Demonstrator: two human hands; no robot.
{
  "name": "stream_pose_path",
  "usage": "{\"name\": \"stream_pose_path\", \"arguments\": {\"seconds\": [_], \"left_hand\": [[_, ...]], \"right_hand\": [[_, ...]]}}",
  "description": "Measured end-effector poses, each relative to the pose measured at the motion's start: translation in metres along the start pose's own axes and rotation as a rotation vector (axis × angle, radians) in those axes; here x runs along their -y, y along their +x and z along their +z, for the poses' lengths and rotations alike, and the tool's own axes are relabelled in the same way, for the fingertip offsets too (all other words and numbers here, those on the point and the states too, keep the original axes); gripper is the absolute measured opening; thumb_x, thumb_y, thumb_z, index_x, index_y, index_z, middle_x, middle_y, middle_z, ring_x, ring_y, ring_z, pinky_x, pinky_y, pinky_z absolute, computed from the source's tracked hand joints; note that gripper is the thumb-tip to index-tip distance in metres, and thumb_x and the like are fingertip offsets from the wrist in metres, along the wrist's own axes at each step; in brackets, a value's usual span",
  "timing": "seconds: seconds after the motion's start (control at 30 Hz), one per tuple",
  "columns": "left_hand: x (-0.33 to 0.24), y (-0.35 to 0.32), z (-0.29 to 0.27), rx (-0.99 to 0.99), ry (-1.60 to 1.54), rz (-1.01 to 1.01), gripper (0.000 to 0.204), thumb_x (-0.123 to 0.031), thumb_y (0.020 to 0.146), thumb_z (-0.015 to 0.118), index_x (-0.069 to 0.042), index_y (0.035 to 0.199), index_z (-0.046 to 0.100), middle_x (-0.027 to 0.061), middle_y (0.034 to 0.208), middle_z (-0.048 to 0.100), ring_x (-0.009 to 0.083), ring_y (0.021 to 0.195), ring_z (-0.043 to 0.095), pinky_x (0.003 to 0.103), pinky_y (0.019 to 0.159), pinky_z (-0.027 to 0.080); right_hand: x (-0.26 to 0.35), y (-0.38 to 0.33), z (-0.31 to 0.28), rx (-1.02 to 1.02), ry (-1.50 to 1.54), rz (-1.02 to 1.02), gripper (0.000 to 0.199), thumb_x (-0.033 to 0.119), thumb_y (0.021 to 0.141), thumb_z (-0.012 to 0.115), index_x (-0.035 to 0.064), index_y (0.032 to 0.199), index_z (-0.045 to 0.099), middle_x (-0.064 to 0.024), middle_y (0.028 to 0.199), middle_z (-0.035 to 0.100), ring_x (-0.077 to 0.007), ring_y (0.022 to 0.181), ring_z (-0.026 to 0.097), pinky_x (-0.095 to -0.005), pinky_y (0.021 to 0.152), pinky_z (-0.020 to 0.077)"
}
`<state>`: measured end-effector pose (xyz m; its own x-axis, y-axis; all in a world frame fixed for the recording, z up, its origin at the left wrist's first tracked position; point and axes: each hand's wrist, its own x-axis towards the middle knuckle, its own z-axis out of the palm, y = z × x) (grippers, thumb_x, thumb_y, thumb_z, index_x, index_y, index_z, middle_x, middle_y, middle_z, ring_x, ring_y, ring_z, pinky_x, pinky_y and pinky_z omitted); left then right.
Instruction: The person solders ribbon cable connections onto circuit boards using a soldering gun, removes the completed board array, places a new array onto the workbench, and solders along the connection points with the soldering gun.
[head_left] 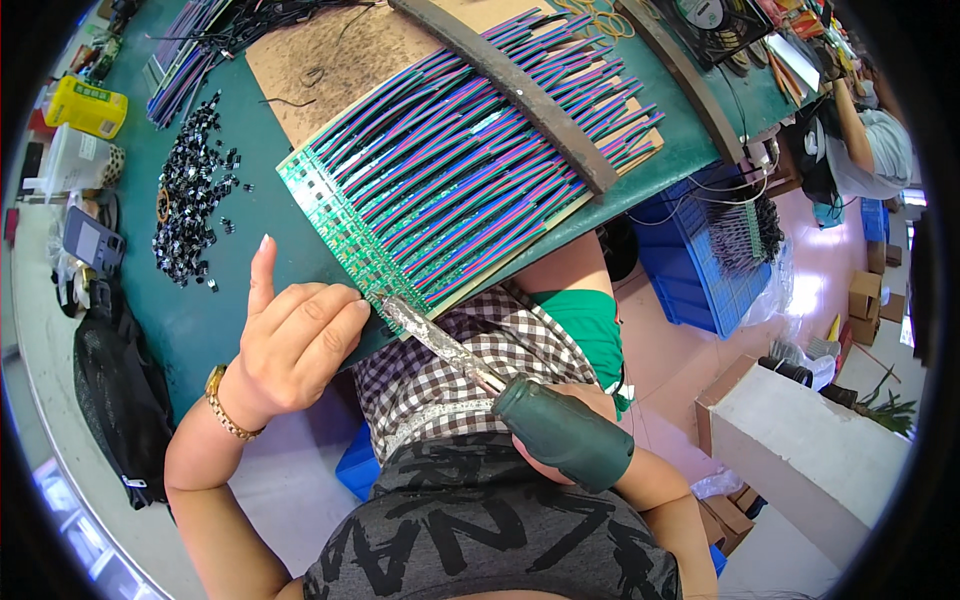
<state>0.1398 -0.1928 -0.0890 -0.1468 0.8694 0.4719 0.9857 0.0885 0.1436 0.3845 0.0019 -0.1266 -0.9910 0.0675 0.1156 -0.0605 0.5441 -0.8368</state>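
A soldering iron with a dark green handle [565,432] lies in my right hand [592,402], the fingers wrapped round it and partly hidden. Its crusted metal shaft [440,342] points up and left, the tip at the near corner of a green circuit board panel [335,222]. Beside that tip, my left hand [300,345] has its fingers bent and pressed together at the board's edge, one finger raised. What they pinch, if anything, is hidden. Rows of black, blue, pink and green wires [460,190] run from the panel to the upper right.
A dark metal bar [510,90] lies across the wires; another bar [685,80] sits farther right. Small black components [185,195] are heaped on the green table [265,205] at left, near a yellow bottle [88,107]. A blue crate [690,265] stands right of the table.
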Motion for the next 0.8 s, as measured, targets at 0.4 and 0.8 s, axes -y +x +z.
{"name": "stream_pose_path", "arguments": {"seconds": [0.4,0.8], "left_hand": [[0.0012,-0.0012,0.0011,-0.006,-0.013,0.029,0.013,-0.002,0.075,0.064,0.0,0.088,0.065,0.0071,0.079,0.065,0.0161,0.066,0.063,0.06,0.11,0.025],[0.0001,-0.0034,0.0049,-0.022,-0.006,0.03,0.014,-0.002,0.075,0.062,0.002,0.088,0.065,0.0086,0.08,0.064,0.0176,0.066,0.062,0.061,0.111,0.022]], "right_hand": [[0.0,-0.0009,0.0003,-0.015,-0.117,0.07,0.02,0.023,0.065,0.074,0.0174,0.082,0.067,-0.0021,0.069,0.063,-0.0244,0.059,0.061,-0.0353,0.053,0.0488],[-0.0023,0.0005,0.0019,-0.057,0.072,0.079,0.023,0.02,0.068,0.075,0.0118,0.088,0.068,-0.0043,0.077,0.067,-0.0214,0.064,0.065,-0.0313,0.058,0.0509]]}}
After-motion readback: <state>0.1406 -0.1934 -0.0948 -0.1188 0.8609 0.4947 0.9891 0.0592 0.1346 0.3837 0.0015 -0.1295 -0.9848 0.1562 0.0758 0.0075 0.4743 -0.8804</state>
